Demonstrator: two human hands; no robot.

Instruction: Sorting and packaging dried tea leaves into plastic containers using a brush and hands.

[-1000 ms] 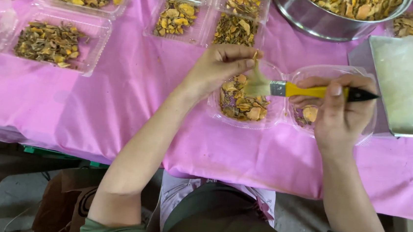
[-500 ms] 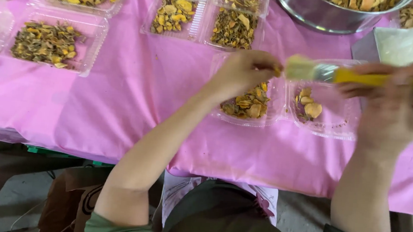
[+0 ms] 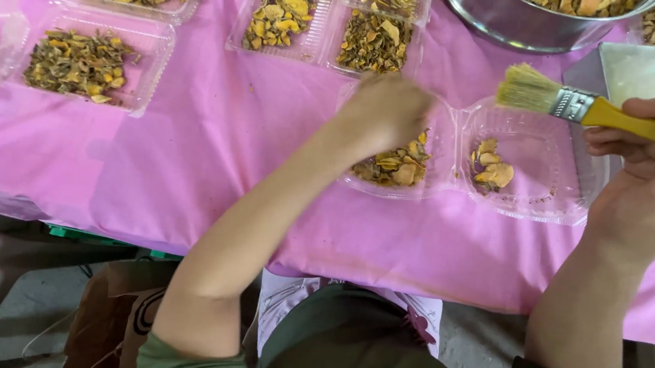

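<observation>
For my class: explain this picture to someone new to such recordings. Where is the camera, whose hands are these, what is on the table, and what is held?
The camera sits on a person's head and looks down at their own two bare hands. A pink tablecloth covers the table. On it stand clear plastic trays of dried yellow-brown pieces and a metal bowl. The right hand holds a yellow-handled paintbrush above an open hinged container. The left hand, blurred, reaches into that container's other half, over the pieces there.
</observation>
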